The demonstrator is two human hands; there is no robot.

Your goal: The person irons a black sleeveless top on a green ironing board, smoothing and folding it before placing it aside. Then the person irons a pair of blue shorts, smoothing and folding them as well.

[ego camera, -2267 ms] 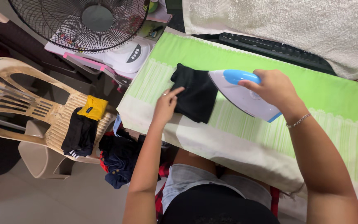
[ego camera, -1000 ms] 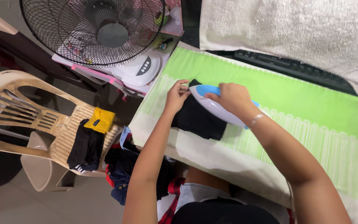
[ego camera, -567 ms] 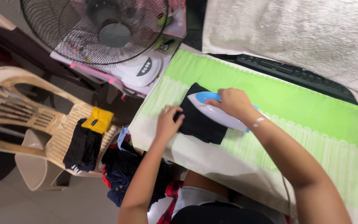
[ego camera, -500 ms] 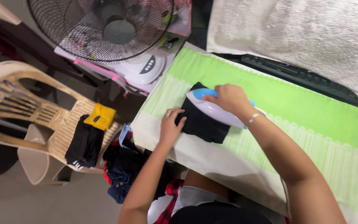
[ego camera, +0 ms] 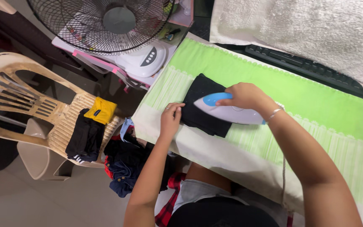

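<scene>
From the head camera, looking down, a folded black garment (ego camera: 201, 105) lies on the green-and-cream striped cloth (ego camera: 316, 109) that covers the bench, near its left end. The right hand (ego camera: 243, 95) has its grip wrapped shut around the blue handle of a white and blue iron (ego camera: 227, 111), which rests flat on the right part of the garment with its tip pointing left. The left hand (ego camera: 171, 119) lies at the garment's near left edge, fingers curled down onto the dark fabric and the cloth beside it; whether it pinches the fabric or only presses it, I cannot tell.

To the left stands a beige plastic chair (ego camera: 17, 96) with a yellow folded piece (ego camera: 101, 111) and a black folded piece (ego camera: 82, 136) on its seat. A heap of dark clothes (ego camera: 122, 164) lies on the floor beside it. A black-grilled fan (ego camera: 106, 23) stands beyond the bench, and a pale towel (ego camera: 307, 29) partly covers a black keyboard (ego camera: 303, 67) along the far edge.
</scene>
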